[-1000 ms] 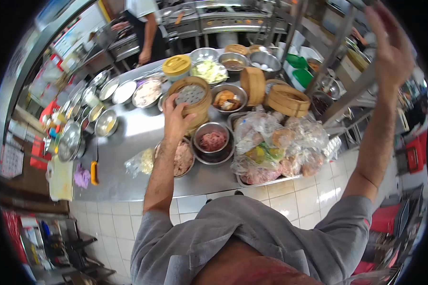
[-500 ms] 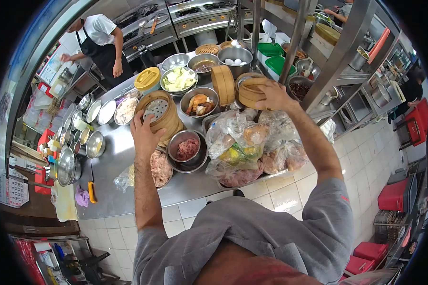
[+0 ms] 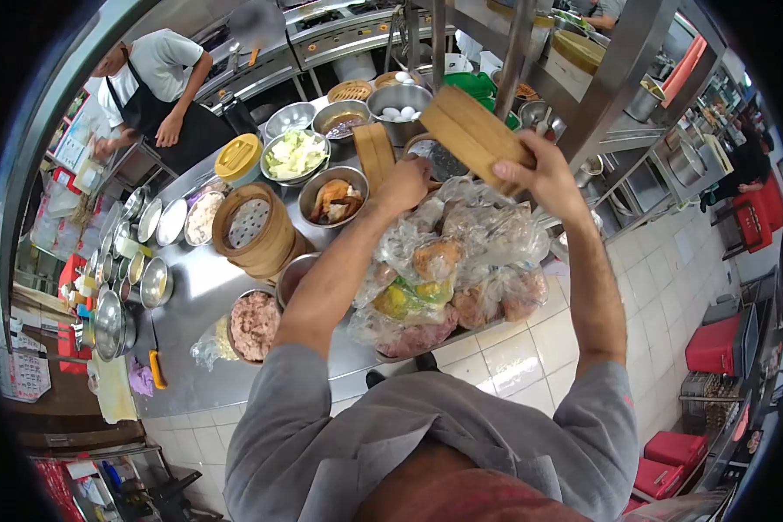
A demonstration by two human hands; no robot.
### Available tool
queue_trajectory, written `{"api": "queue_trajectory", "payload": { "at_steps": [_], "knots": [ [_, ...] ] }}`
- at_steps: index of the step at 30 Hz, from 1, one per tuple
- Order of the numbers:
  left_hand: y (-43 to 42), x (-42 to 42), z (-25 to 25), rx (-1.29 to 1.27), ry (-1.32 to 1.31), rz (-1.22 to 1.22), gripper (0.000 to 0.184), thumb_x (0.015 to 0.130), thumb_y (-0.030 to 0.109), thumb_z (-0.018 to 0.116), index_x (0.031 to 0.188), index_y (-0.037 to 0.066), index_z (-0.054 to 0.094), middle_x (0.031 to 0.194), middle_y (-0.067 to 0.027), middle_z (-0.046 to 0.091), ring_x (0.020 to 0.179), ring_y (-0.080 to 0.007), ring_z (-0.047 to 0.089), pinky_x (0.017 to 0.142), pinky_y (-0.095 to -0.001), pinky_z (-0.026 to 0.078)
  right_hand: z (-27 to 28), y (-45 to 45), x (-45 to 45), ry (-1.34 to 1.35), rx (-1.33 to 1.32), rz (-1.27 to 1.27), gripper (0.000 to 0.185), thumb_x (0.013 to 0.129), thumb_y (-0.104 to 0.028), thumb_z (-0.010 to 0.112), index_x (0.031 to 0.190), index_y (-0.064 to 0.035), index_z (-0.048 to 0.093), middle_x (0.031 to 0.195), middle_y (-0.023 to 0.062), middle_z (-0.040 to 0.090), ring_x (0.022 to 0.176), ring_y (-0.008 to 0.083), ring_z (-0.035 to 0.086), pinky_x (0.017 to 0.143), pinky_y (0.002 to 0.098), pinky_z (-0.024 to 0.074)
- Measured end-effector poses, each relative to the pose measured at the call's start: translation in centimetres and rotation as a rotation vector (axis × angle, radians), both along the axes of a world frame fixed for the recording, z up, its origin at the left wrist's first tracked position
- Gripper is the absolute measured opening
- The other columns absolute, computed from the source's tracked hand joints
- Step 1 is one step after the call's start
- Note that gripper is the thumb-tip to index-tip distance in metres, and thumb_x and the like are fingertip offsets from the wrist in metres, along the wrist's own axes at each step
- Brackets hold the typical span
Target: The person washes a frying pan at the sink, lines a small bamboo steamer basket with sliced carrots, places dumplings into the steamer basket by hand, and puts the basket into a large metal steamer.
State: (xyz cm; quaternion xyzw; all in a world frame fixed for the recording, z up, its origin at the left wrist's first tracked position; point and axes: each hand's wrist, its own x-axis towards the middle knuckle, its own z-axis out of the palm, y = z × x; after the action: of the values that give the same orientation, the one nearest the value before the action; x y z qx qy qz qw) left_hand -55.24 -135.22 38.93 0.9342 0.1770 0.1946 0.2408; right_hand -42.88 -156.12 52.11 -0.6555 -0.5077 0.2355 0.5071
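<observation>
My right hand point(image 3: 548, 174) grips a round bamboo steamer basket point(image 3: 474, 135), raised and tipped on its side, thumb on its near edge. Below it lies a round steamer with a grey, shiny inner surface point(image 3: 444, 161). My left hand point(image 3: 406, 184), fingers curled, is at this steamer's left edge; what its fingertips hold is hidden. Another bamboo ring point(image 3: 374, 153) stands on edge just beyond that hand. To the left is a stack of bamboo steamers point(image 3: 257, 239) with a perforated round liner point(image 3: 250, 224) on top.
Bagged meat point(image 3: 452, 270) fills a tray close to me. Around it are bowls of minced meat point(image 3: 255, 324), cooked poultry point(image 3: 335, 202), cut cabbage point(image 3: 296, 155) and eggs point(image 3: 400, 113). A metal shelf post point(image 3: 613, 104) rises at right. A co-worker in a black apron point(image 3: 161, 109) stands back left.
My left hand has left the steamer stack and crossed right to the other steamer. My right hand has lifted and tilted its basket, exposing the grey surface below. The view has shifted slightly.
</observation>
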Motion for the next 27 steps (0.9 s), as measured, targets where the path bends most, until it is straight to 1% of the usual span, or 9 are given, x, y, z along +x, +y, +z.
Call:
{"api": "queue_trajectory", "payload": {
  "at_steps": [2,4,5,8,14,15,18,23,27],
  "knots": [
    [2.4,4.4,-3.2,0.033,0.051,-0.001,0.022,0.076,0.006,0.051,0.096,-0.001,0.057,0.094,-0.0226,0.058,0.087,-0.0377,0.056,0.078,-0.0438,0.045,-0.4,-1.8,-0.7,0.063,-0.016,-0.026,0.042,0.077,-0.015,0.070,0.107,0.0046,0.049,0.086,0.0091,0.059,0.077,0.0123,0.058,0.061,0.0267,0.0499],
    [7.0,10.2,-10.7,0.431,0.045,-0.095,0.035,0.074,0.013,0.057,0.106,-0.002,0.054,0.097,-0.0201,0.061,0.090,-0.0353,0.059,0.079,-0.0420,0.047,-2.6,-3.1,-0.7,-0.040,0.050,-0.045,0.042,0.076,-0.016,0.071,0.105,0.0046,0.049,0.086,0.0091,0.059,0.076,0.0126,0.058,0.061,0.0266,0.0495],
    [7.2,11.0,-9.8,0.435,0.024,-0.084,0.035,0.074,0.013,0.057,0.106,-0.002,0.054,0.097,-0.0201,0.061,0.090,-0.0353,0.059,0.079,-0.0420,0.047,-3.4,-3.6,-0.6,-0.104,0.118,-0.033,0.042,0.076,-0.016,0.072,0.104,0.0048,0.049,0.088,0.0094,0.059,0.076,0.0130,0.058,0.061,0.0266,0.0493],
    [6.2,9.9,-7.0,-0.026,0.164,0.251,0.047,0.069,0.030,0.069,0.105,0.001,0.060,0.099,-0.0182,0.063,0.098,-0.0287,0.059,0.086,-0.0362,0.046,-3.5,-5.4,-1.5,0.094,-0.057,-0.037,0.040,0.074,-0.016,0.073,0.099,0.0045,0.050,0.086,0.0085,0.057,0.078,0.0134,0.056,0.064,0.0270,0.0481],
    [10.3,12.4,-13.1,0.045,0.276,0.197,0.039,0.071,0.022,0.067,0.103,0.001,0.061,0.102,-0.0144,0.063,0.097,-0.0285,0.060,0.084,-0.0363,0.047,-5.6,-5.3,-0.6,-0.195,0.002,-0.022,0.041,0.067,-0.022,0.076,0.092,0.0011,0.054,0.083,0.0133,0.053,0.078,0.0278,0.051,0.068,0.0357,0.0416],
    [10.0,12.4,-12.9,0.049,0.268,0.216,0.039,0.071,0.022,0.067,0.103,0.001,0.061,0.102,-0.0144,0.063,0.097,-0.0285,0.060,0.084,-0.0363,0.047,-5.3,-5.1,-0.8,-0.202,0.011,-0.005,0.041,0.067,-0.022,0.076,0.092,0.0011,0.054,0.083,0.0133,0.053,0.078,0.0278,0.051,0.068,0.0357,0.0416],
    [8.8,11.6,-9.1,-0.377,0.063,0.427,0.031,0.076,0.018,0.059,0.101,0.001,0.056,0.104,-0.0231,0.059,0.100,-0.0362,0.056,0.085,-0.0436,0.045,-4.2,-4.2,-1.5,-0.394,-0.067,0.009,0.042,0.067,-0.024,0.076,0.095,-0.0011,0.055,0.088,0.0135,0.054,0.088,0.0312,0.050,0.080,0.0399,0.0380],
    [9.3,10.5,-2.3,-0.168,-0.196,0.414,0.025,0.077,0.011,0.051,0.100,0.001,0.052,0.097,-0.0246,0.059,0.095,-0.0406,0.055,0.081,-0.0482,0.044,-3.7,-2.8,-1.7,-0.616,-0.086,0.082,0.041,0.067,-0.024,0.074,0.097,-0.0016,0.056,0.093,0.0146,0.056,0.093,0.0335,0.050,0.086,0.0416,0.0341],
    [7.4,2.6,6.1,-0.048,-0.457,0.455,0.021,0.076,0.009,0.056,0.095,0.002,0.051,0.089,-0.0214,0.060,0.086,-0.0395,0.057,0.074,-0.0466,0.045,-5.8,0.6,-1.3,-0.796,-0.100,0.155,0.043,0.067,-0.021,0.071,0.101,0.0007,0.056,0.099,0.0173,0.057,0.098,0.0341,0.051,0.086,0.0439,0.0347]
  ]
}}
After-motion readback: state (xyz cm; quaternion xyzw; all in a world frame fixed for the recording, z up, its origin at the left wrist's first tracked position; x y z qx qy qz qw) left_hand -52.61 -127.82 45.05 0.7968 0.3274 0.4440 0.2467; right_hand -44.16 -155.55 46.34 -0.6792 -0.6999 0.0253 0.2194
